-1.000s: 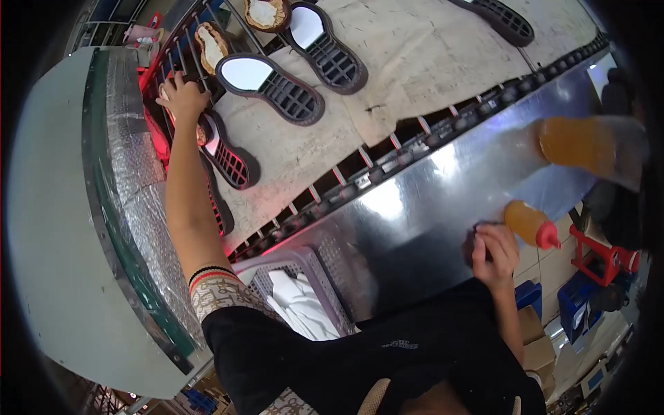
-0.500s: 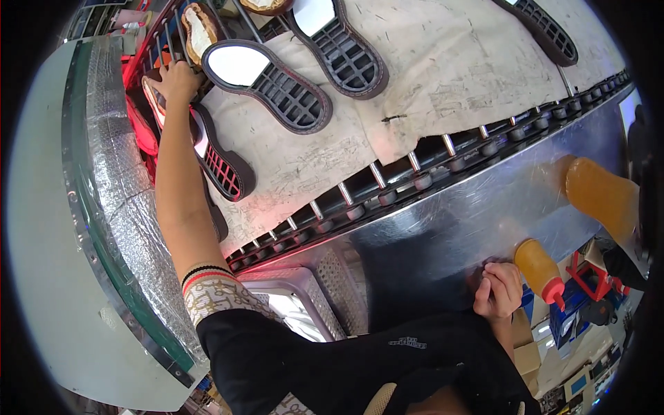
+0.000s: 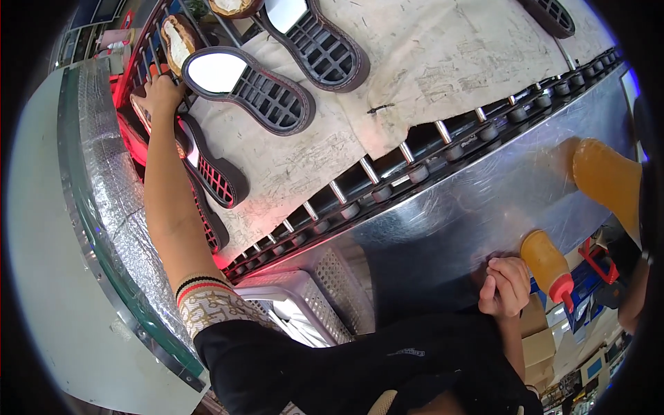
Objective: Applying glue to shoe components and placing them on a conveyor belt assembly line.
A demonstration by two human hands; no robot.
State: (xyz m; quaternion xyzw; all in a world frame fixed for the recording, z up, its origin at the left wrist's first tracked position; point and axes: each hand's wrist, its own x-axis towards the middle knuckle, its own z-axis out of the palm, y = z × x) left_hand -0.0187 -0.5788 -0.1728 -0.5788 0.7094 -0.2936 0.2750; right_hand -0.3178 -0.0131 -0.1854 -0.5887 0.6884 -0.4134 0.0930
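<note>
My left arm stretches to the far left, where my left hand (image 3: 162,93) grips a brown shoe upper (image 3: 141,109) with a pale underside; the hand partly hides it. Beside it, a second shoe upper (image 3: 180,45) lies bottom up. Just right of the hand sits a dark shoe sole (image 3: 280,100) with a white front and a grid heel. Another sole (image 3: 218,173), lit red, lies below the hand. My right hand (image 3: 506,287) is loosely curled over the metal ledge, with nothing visible in its fingers, close to a yellow squeeze bottle (image 3: 543,259) with a red cap.
A stained cloth (image 3: 429,76) covers the roller conveyor (image 3: 366,169); more soles (image 3: 332,59) lie on it. A metal ledge (image 3: 443,214) runs along its near side, with a larger amber container (image 3: 602,176) at right. Perforated plastic baskets (image 3: 297,290) stand below. A silver-lined machine hood (image 3: 114,173) borders the left.
The view has shifted slightly, so the conveyor and soles appear a little further left. My left hand stays at the shoe upper; my right hand remains curled. Part of an arm now shows at the right edge.
</note>
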